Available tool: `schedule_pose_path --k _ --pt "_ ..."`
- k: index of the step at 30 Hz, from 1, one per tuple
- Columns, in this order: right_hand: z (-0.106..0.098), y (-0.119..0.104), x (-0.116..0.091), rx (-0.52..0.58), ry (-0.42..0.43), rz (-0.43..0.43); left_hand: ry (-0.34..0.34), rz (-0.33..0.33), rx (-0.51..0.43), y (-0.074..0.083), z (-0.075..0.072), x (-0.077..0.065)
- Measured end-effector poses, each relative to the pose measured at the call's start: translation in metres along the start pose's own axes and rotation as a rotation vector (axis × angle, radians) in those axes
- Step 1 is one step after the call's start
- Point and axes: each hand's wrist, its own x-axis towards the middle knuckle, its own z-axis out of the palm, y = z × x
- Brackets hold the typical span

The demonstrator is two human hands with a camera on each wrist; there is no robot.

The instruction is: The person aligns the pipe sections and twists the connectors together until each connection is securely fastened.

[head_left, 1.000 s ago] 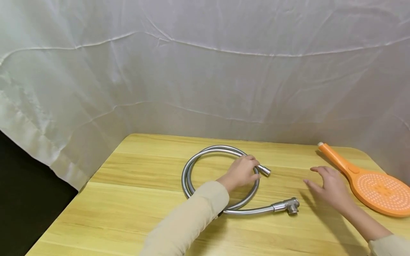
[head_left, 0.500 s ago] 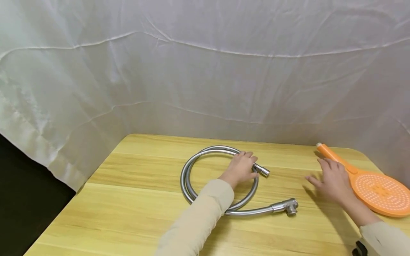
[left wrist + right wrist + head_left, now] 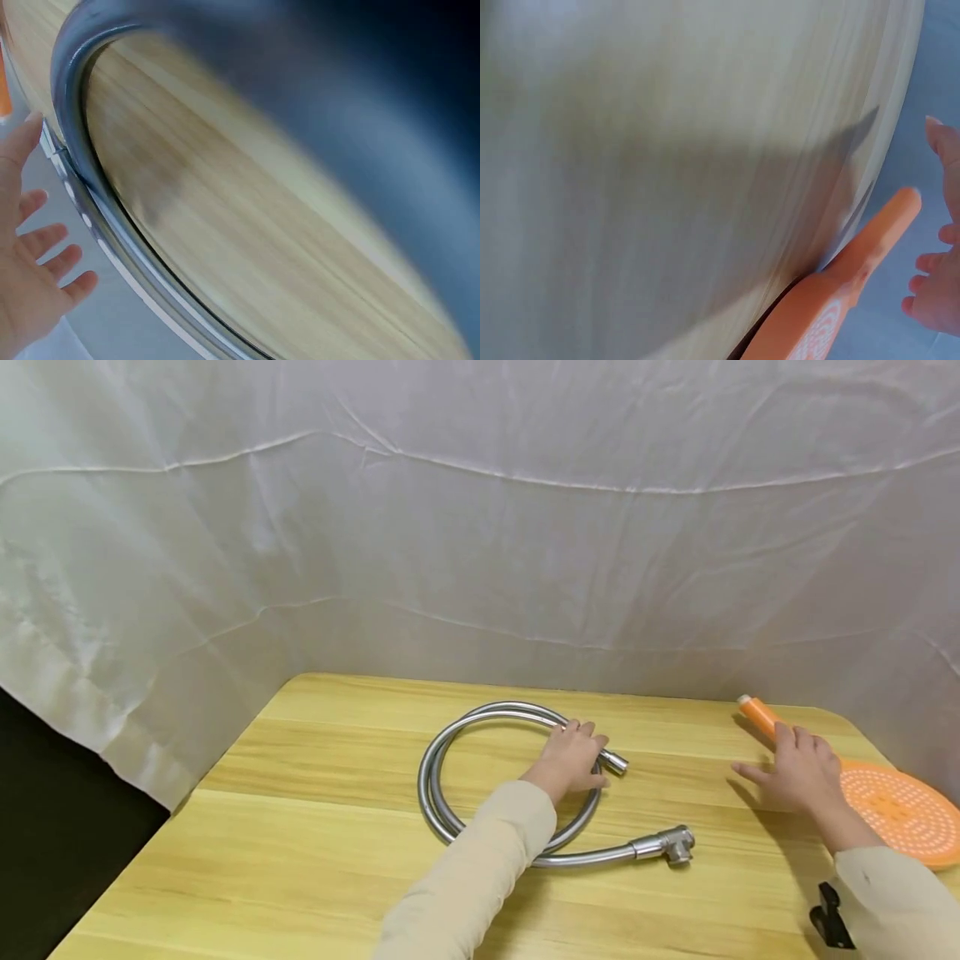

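the right edge of the head view cuts off the far rim of the orange shower head (image 3: 903, 814), and the right hand (image 3: 802, 772) hides the middle of its handle. the left hand (image 3: 572, 758) covers a stretch of the coiled hose (image 3: 430, 777), while the left sleeve (image 3: 472, 868) crosses the coil's lower side. in the left wrist view the nearest dark band is too blurred to read. a small black object (image 3: 831, 917) by the right cuff is hard to make out.

the hose is shiny grey metal, looped on the left-middle of the worktop (image 3: 285, 835), with a straight chrome end (image 3: 615, 763) and a chunky angled fitting (image 3: 678, 845). the shower head, a smooth flat disc dotted with pale nozzles, lies at the right. the worktop is pale, striped wood grain; pale creased cloth (image 3: 450, 552) hangs behind.

both hands are released, fingers loosely spread: the left over the hose near its straight end, the right over the shower head's handle. whether a fingertip touches either is unclear.
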Motion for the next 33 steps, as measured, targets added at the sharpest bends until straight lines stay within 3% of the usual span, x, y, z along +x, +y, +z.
schedule_pose_path --k 11,26,33 --pt "0.000 0.015 -0.001 0.017 -0.047 0.016 -0.008 0.038 0.035 -0.002 -0.011 0.000" --pt "-0.001 0.016 0.005 -0.004 -0.066 -0.010 -0.074 0.068 0.084 0.002 0.000 0.000" --pt "0.007 0.026 0.009 0.004 -0.072 0.038 -0.071 0.044 0.106 0.007 0.001 0.003"
